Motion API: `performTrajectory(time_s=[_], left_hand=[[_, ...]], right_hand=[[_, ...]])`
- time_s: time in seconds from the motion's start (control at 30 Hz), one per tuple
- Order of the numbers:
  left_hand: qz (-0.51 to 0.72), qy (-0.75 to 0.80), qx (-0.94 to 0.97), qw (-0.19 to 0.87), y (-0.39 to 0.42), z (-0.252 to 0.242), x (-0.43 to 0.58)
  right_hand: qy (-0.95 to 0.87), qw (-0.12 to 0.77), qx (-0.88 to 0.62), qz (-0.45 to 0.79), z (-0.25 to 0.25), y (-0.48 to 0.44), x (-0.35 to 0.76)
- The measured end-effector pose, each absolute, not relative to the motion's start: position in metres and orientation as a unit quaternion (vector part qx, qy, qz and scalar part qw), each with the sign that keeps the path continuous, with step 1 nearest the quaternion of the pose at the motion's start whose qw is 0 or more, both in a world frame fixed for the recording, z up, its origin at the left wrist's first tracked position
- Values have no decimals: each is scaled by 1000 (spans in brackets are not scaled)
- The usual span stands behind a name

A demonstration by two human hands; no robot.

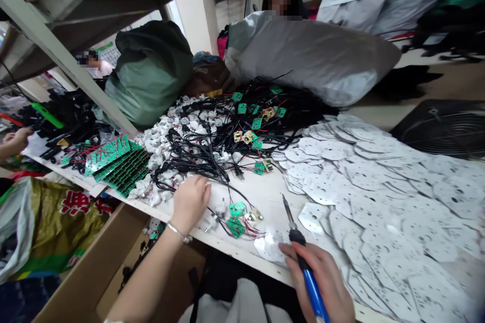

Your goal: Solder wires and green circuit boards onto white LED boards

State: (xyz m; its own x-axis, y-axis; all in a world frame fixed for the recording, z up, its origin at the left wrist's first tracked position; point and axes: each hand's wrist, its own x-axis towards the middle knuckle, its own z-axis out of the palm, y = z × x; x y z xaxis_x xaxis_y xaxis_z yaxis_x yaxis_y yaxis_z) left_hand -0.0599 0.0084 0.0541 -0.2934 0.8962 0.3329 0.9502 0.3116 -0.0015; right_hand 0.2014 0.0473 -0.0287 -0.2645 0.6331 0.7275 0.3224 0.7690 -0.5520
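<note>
My right hand (pixel 322 280) is wrapped round the blue handle of a soldering iron (pixel 310 282), its metal tip pointing up and away over the white table. Just left of the iron lie two small green circuit boards (pixel 237 227) with red and dark wires, and a pale component (pixel 254 215). A white perforated plate (pixel 271 246) rests by the table's front edge, close to my right fingers. My left hand (pixel 192 199), with a bracelet at the wrist, is closed beside the black cables (pixel 197 154); what its curled fingers hold is hidden.
White perforated plates (pixel 379 186) cover the table's right side. White round parts (pixel 159 136) and stacked green board panels (pixel 125 166) lie left. Grey and green sacks (pixel 303 55) stand behind. A cardboard box (pixel 94 257) sits below the edge. Another person's hand (pixel 17 141) is far left.
</note>
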Motion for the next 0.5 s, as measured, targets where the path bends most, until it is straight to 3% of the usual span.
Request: performTrajectory(time_s=[0.13,0.33,0.5], left_hand=[[21,-852,-513,97,20,48,-87],[17,-888,-450,94,33,43,-79],[-78,-816,-562,116,-11,50,-79]], right_hand=[[-784,522,-310,132,-32,47,202],[-785,521,-309,128,-33,48,202],[-792,506,-315,136,-25,46,203]])
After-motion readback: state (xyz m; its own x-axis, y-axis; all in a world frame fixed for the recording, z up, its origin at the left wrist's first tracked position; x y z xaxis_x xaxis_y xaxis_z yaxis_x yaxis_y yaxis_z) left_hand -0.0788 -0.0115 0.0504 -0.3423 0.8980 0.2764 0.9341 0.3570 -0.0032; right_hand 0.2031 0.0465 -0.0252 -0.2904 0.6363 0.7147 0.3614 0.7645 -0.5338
